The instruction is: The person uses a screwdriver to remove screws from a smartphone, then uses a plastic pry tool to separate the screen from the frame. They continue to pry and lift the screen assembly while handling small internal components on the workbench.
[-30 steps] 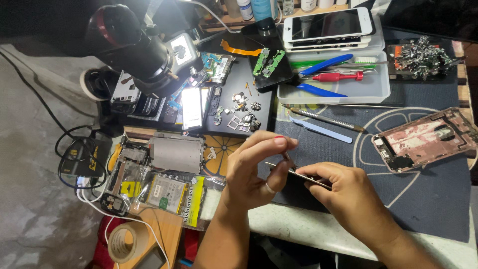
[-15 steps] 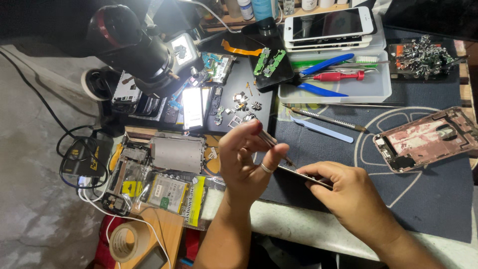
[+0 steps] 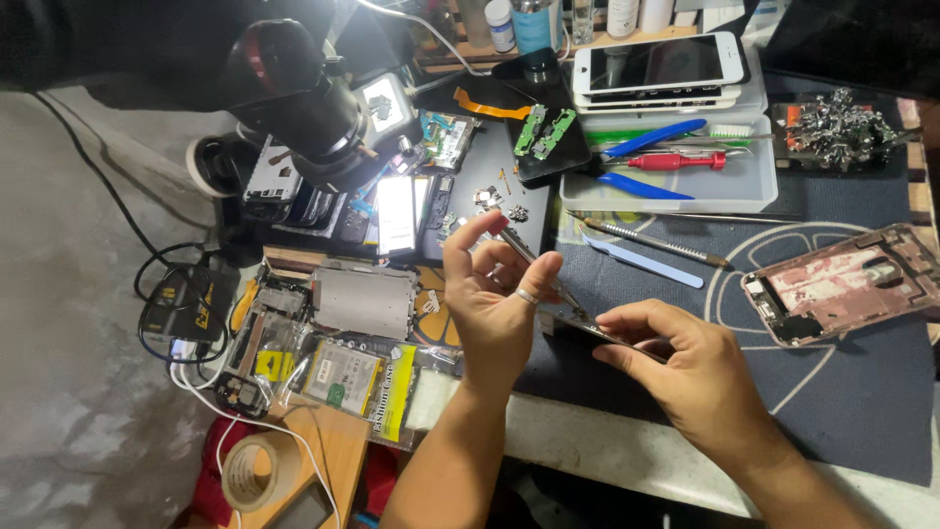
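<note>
**benchrat:** So where's this at? Looks mid-job to me. The left hand [image 3: 499, 294] is up near the middle of the desk, palm turned toward the camera, thumb and fingers pinched shut on a thin pair of tweezers [image 3: 541, 269], tips slanting down to the right. The right hand [image 3: 676, 367] sits just beside it near the front edge of the desk, fingers curled around a small dark flat part [image 3: 587, 328], held level just above the dark mat [image 3: 862, 392]. The tweezer tips end right at that part's left end.

**solderpaste:** Agreed, I'd call it somewhere in the middle. The pink phone housing [image 3: 842, 284] by the right edge is lying open and gutted, so the teardown looks done. Loose screws and brackets [image 3: 494, 201] are scattered under the microscope [image 3: 304, 108], and nothing's gone back in yet as far as I can see.

**benchrat:** Can you tell what the tweezers are actually grabbing?

**solderpaste:** Nope, too small. Can't tell if they're touching the part or just over it. The white tray [image 3: 754, 186] at the back edge has the blue-handled pliers [image 3: 646, 142] and the red screwdriver [image 3: 676, 160] parked, untouched.
</note>
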